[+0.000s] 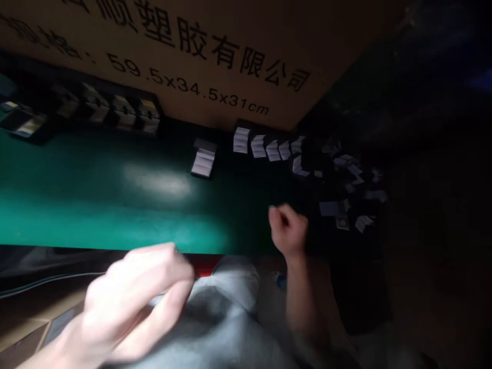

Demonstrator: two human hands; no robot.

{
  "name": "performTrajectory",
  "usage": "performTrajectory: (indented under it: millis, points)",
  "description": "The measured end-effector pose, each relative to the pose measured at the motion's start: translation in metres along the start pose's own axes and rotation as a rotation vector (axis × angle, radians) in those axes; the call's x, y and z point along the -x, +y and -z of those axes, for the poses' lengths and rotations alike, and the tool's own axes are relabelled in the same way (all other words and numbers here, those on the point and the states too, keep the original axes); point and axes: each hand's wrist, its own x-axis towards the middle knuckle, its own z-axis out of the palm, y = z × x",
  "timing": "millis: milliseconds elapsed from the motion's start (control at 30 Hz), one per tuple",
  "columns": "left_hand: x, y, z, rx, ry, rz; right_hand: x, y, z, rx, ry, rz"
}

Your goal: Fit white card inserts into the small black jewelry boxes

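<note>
My left hand (132, 294) is bent at the wrist in front of the table's near edge, brightly lit and a little blurred. Its fingers are curled closed, and whatever they may hold is hidden. Over the dark part of the green table (96, 205) my right hand (289, 229) is closed too, thumb and fingers curled round a small dark gap. I cannot make out anything in it. Farther back, between the two hands, lies a small dark case (203, 159) with white inner panels, standing open. Neither hand touches it.
A large printed cardboard box (215, 77) walls off the back of the table. Several white-lined cases (258, 146) stand along its foot, with a looser cluster (348, 166) at right. A dark tray of similar pieces (125, 113) sits at back left.
</note>
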Motion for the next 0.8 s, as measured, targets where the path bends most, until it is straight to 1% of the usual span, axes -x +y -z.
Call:
performTrajectory:
  millis: [33,67,100,133,167,200,233,300,367,400,433,467,533,600,700,733,800]
  points:
    - [-0.029,0.002,-0.010,0.001,0.195,-0.107,-0.013,-0.002,-0.014,0.025,0.033,0.059]
    - [-0.059,0.000,-0.020,-0.022,0.388,-0.217,-0.021,-0.004,-0.027,0.046,-0.002,0.098]
    - [-0.087,-0.005,-0.028,-0.051,0.513,-0.217,-0.024,-0.006,-0.038,0.049,0.000,0.101]
    - [-0.112,-0.014,-0.035,-0.050,0.596,-0.130,-0.023,-0.007,-0.046,0.041,0.000,0.094]
    - [-0.133,-0.027,-0.039,-0.015,0.671,-0.036,-0.018,-0.006,-0.049,0.037,0.022,0.081]
    - [-0.148,-0.042,-0.041,-0.006,0.688,-0.005,-0.011,-0.004,-0.047,0.040,0.054,0.065]
    - [-0.159,-0.059,-0.041,-0.023,0.669,-0.009,-0.005,0.000,-0.039,0.051,0.089,0.046]
    - [-0.170,-0.088,-0.038,0.025,0.653,0.019,-0.002,0.014,-0.011,0.092,0.202,-0.043]
    - [-0.172,-0.106,-0.034,0.095,0.576,0.017,-0.016,0.033,0.028,0.164,0.392,-0.199]
    - [-0.171,-0.110,-0.033,0.095,0.529,0.031,-0.029,0.043,0.049,0.222,0.451,-0.281]
    - [-0.170,-0.111,-0.034,0.079,0.358,0.052,-0.045,0.055,0.068,0.256,0.486,-0.313]
    - [-0.170,-0.110,-0.034,0.072,0.273,0.094,-0.062,0.067,0.086,0.279,0.481,-0.331]
    - [-0.171,-0.106,-0.037,0.048,0.156,0.173,-0.096,0.092,0.112,0.324,0.422,-0.380]
    - [-0.174,-0.106,-0.040,0.025,0.086,0.217,-0.122,0.115,0.126,0.349,0.285,-0.453]
    - [-0.180,-0.114,-0.041,0.000,-0.036,0.179,-0.140,0.137,0.128,0.362,0.093,-0.563]
    - [-0.182,-0.116,-0.041,-0.014,-0.068,0.157,-0.141,0.141,0.126,0.368,0.057,-0.581]
    - [-0.185,-0.121,-0.041,-0.051,-0.127,0.126,-0.140,0.145,0.121,0.380,0.023,-0.575]
